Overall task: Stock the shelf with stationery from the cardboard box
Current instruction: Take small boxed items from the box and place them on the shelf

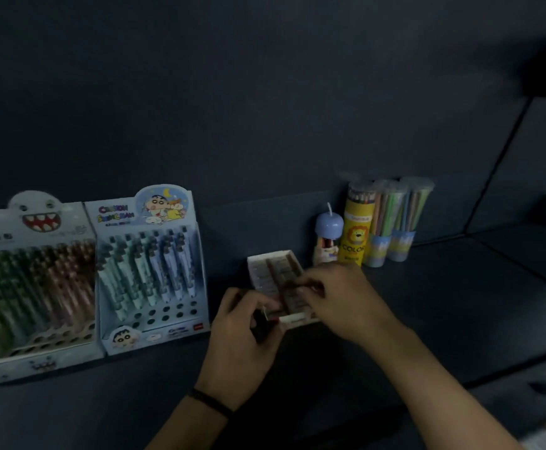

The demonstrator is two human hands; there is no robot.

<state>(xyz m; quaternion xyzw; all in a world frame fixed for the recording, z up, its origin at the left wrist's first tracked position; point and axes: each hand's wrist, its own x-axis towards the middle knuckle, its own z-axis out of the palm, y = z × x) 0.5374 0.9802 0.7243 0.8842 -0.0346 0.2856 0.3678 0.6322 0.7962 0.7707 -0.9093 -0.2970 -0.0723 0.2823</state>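
Dimly lit dark shelf [443,303] | left grip [245,323] holds small box [265,264] | right grip [340,297] seemingly pinches stick [287,289] inside

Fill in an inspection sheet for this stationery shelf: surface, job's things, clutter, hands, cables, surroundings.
Surface: dark matte shelf board, dimly lit.
Job's things: small white open cardboard tray of small packets, mid-shelf.
Clutter: monster-face pen display box and pale-blue cartoon pen display box at left; blue-capped small tube, yellow lion colour-pencil tube and two clear pencil tubes at back right.
Hands: left hand curled at the tray's near end, right hand over its contents; grips too blurred to tell.
Cables: nothing seen.
Surroundings: dark back panel; black wristband on left wrist.
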